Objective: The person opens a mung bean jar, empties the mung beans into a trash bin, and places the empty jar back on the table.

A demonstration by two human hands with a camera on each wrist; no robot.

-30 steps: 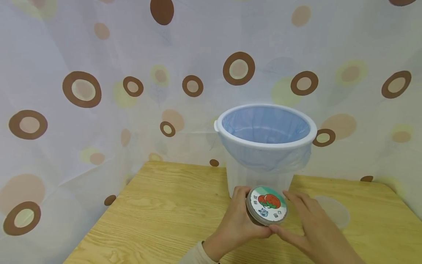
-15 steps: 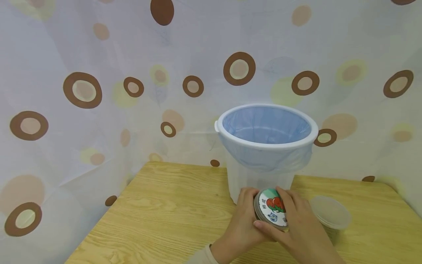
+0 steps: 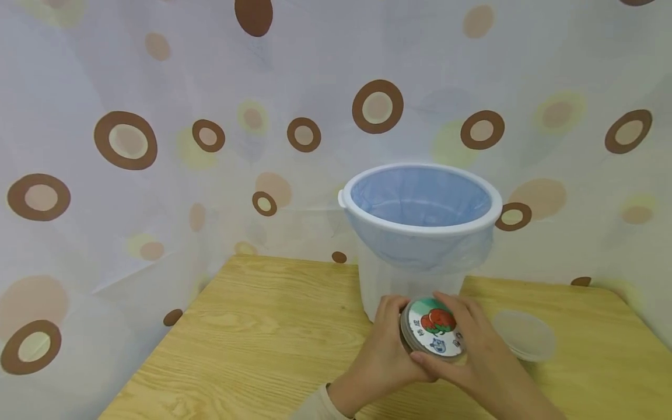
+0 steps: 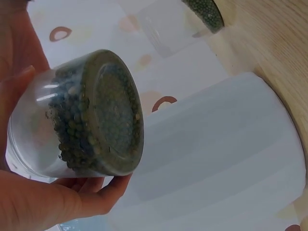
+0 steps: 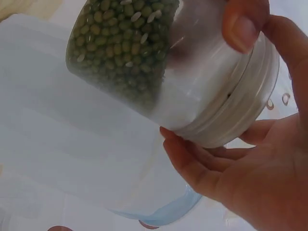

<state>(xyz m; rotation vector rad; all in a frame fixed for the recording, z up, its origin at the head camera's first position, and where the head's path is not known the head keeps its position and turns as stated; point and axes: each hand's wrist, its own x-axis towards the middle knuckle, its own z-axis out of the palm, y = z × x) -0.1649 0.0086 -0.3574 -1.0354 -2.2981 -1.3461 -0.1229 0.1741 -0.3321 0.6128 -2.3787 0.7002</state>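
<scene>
A clear plastic jar point(image 4: 72, 115) partly filled with green mung beans is tilted in my left hand point(image 3: 380, 353), whose fingers and thumb curl round its side. Its round lid point(image 3: 437, 328) carries a picture of red tomatoes with green leaves and faces up toward the head camera. My right hand point(image 3: 475, 353) grips the lid's rim, thumb at the near side and fingers over the far right side. In the right wrist view the beans point(image 5: 125, 43) lie toward the jar's base, a few white grains among them, while the ridged lid point(image 5: 245, 101) sits between my right fingers.
Just behind the hands stands a white bin point(image 3: 420, 230) lined with a blue plastic bag point(image 3: 420, 195). Another clear container point(image 3: 525, 335) stands right of my right hand; green beans show in its bottom in the left wrist view. Wooden table point(image 3: 252, 338), patterned curtain point(image 3: 294, 70) behind.
My right hand has moved left from beside the lid and taken hold of its rim. The jar has shifted slightly right in my left hand.
</scene>
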